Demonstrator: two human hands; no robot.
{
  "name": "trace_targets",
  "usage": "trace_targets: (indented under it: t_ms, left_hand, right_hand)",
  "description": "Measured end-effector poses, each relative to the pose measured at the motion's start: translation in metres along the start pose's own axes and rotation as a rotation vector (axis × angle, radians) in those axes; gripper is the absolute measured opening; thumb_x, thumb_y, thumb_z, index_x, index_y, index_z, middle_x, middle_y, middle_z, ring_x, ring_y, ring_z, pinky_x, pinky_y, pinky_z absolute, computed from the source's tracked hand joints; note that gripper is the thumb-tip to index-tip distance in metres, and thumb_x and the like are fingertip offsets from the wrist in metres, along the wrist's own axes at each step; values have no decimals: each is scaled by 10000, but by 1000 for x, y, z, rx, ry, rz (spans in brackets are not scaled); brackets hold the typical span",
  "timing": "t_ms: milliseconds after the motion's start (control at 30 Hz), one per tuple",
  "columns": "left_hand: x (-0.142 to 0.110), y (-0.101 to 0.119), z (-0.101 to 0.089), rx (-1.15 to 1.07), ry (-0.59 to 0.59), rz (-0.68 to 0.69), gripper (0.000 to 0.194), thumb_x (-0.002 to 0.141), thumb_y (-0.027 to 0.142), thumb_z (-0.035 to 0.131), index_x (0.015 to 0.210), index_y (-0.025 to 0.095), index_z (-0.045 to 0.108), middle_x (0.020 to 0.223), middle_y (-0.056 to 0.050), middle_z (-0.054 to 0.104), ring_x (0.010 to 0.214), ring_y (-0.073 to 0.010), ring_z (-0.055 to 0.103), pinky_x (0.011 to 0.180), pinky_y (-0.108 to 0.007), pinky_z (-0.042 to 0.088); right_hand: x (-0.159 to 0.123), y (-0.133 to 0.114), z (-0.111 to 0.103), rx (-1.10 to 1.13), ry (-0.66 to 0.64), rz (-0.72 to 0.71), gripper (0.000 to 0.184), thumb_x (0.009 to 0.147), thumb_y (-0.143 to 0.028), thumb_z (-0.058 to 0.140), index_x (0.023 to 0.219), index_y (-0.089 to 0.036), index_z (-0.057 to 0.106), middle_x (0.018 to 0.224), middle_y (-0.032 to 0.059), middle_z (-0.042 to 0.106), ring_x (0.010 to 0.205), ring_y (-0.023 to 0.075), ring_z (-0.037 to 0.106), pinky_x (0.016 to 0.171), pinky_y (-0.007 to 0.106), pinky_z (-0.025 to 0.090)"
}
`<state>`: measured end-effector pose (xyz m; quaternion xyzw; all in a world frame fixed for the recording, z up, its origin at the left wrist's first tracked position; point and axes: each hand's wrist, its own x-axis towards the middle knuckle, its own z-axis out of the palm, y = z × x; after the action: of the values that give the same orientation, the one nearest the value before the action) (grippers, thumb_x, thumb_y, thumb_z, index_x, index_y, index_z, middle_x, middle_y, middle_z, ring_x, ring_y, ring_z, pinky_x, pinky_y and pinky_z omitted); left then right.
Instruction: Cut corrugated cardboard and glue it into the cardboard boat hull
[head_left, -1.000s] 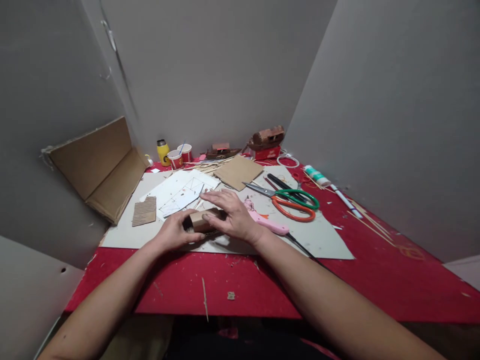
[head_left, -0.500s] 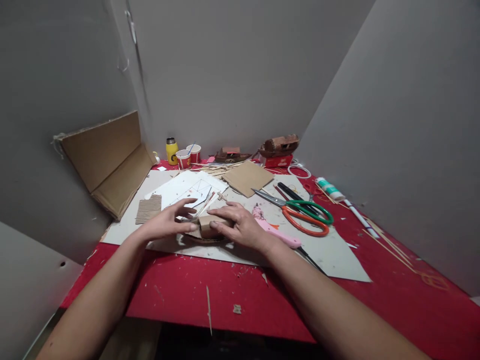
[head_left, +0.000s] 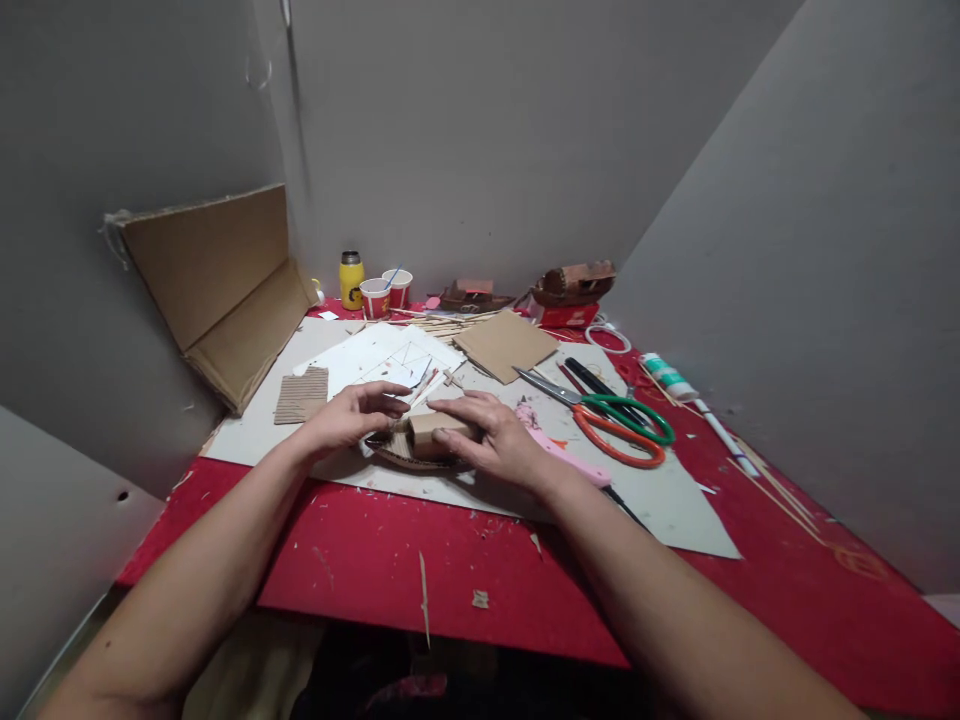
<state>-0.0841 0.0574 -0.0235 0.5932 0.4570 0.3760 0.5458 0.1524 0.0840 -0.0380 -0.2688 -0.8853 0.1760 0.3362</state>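
A small cardboard model boat (head_left: pixel 405 460) lies on the grey board, its ribbed deck showing at the left end. A bent piece of brown cardboard (head_left: pixel 435 432) sits on the boat like a cabin. My right hand (head_left: pixel 499 438) grips this bent piece at its right side, thumb in front and fingers over the top. My left hand (head_left: pixel 358 415) holds the boat's left end, its thumb near the rim and fingers reaching over the far side. The fingertips' exact contact on the far side is hidden.
Right of my hands lie a pink glue gun (head_left: pixel 562 455) and large scissors (head_left: pixel 600 415) with green and orange handles. Behind are paper drawings (head_left: pixel 360 355), a cardboard sheet (head_left: pixel 506 345), thin sticks (head_left: pixel 442 325), paper cups (head_left: pixel 375 300), and a finished boat model (head_left: pixel 574 285).
The camera view has shifted slightly. My left hand has drawn back a little from the bent piece, showing more ribbed deck. My right hand stays on the bent cardboard.
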Motion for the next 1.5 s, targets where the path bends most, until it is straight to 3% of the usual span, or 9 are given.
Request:
trace_targets:
  t_ms: [167, 267, 433, 567, 667, 867, 1067, 1267, 1500]
  left_hand:
    - [0, -2, 1, 9, -14, 28, 482, 652, 194, 696, 1133, 213, 666, 1094, -108, 710, 975, -243, 666, 797, -374, 514]
    - [1, -4, 0, 20, -7, 37, 484, 642, 186, 707, 1125, 211, 671, 1092, -108, 714, 992, -244, 662, 816, -380, 513]
    - [0, -1, -1, 41, 16, 39, 484, 644, 200, 701, 1127, 213, 671, 1096, -116, 717, 989, -258, 665, 807, -401, 521]
    - [-3, 7, -1, 77, 20, 34, 468, 668, 210, 690, 1136, 218, 665, 1108, -124, 709, 1016, -260, 652, 815, -391, 516]
    - [-4, 10, -2, 94, -3, 20, 482, 682, 216, 689, 1162, 210, 648, 1148, -129, 693, 1041, -261, 641, 827, -381, 510]
    - [-2, 9, -5, 119, -18, 5, 532, 688, 203, 689, 1215, 207, 614, 1187, -116, 678, 1115, -272, 597, 887, -385, 474]
    - [0, 6, -3, 113, -22, 1, 506, 672, 180, 686, 1176, 204, 648, 1167, -111, 684, 1056, -260, 607, 859, -365, 463]
    - [0, 5, 4, 102, -4, 5, 482, 637, 154, 681, 1117, 198, 685, 1119, -96, 697, 994, -232, 619, 818, -328, 459]
    - [2, 4, 8, 103, 17, 0, 498, 621, 125, 661, 1115, 184, 676, 1062, -89, 705, 950, -214, 634, 797, -312, 465]
  right_hand:
    - [0, -4, -3, 46, 72, 36, 394, 807, -324, 651, 1191, -238, 644, 1123, 102, 717, 1033, 276, 644, 918, 506, 474]
    - [1, -4, -9, 101, 204, 84, 341, 835, -351, 607, 1140, -206, 660, 1051, 94, 734, 968, 243, 673, 879, 436, 513]
    - [3, 0, -20, 157, 559, 259, 318, 914, -427, 479, 892, -179, 675, 834, 72, 722, 810, 212, 677, 776, 359, 529]
    - [6, 1, -27, 182, 640, 382, 390, 893, -466, 468, 641, -189, 578, 561, 5, 573, 547, 156, 553, 558, 281, 462]
    - [8, -2, -35, 225, 514, 451, 410, 839, -492, 513, 564, -190, 534, 514, -21, 495, 488, 122, 465, 483, 249, 382]
    - [6, -13, -55, 345, 24, 578, 383, 758, -512, 630, 632, -151, 637, 460, -67, 417, 372, 64, 342, 371, 202, 247]
    - [6, -12, -59, 415, -279, 621, 264, 669, -375, 743, 767, -136, 691, 445, -71, 480, 366, 69, 396, 352, 186, 252]
    - [8, -8, -46, 505, -372, 616, 197, 696, -291, 689, 585, -163, 589, 384, -96, 429, 338, 49, 364, 347, 168, 243]
    - [7, -3, -45, 595, -383, 670, 130, 715, -274, 684, 670, -156, 654, 370, -92, 481, 291, 44, 374, 299, 150, 237]
